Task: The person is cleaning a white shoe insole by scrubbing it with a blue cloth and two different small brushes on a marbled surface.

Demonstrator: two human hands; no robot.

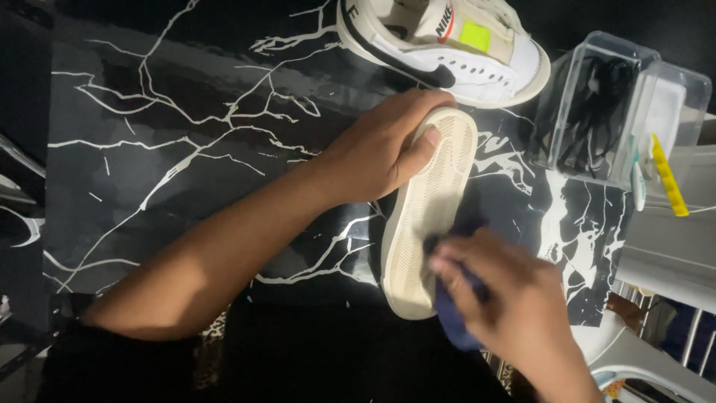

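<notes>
The left hand [380,153] is curled over the toe end of an upturned shoe [425,216], thumb pressed on the pale sole, pinning it to the black marbled table [171,149]. The right hand [514,306] is closed around a dark blue cloth [451,317], pushed against the sole's heel end; it looks blurred. A likely slip: the shoe rests on its side and is held only at the toe, so a hard rub at the heel could twist it out from under the thumb. Just beyond the left hand lies a second white sneaker [455,45] — close enough to be knocked. To the outer side of the right hand, a clear plastic box [619,104] stands near the table's edge, with a yellow-handled brush [666,175] beside it. Open room lies only on the far side of the left forearm — bare dark tabletop.
</notes>
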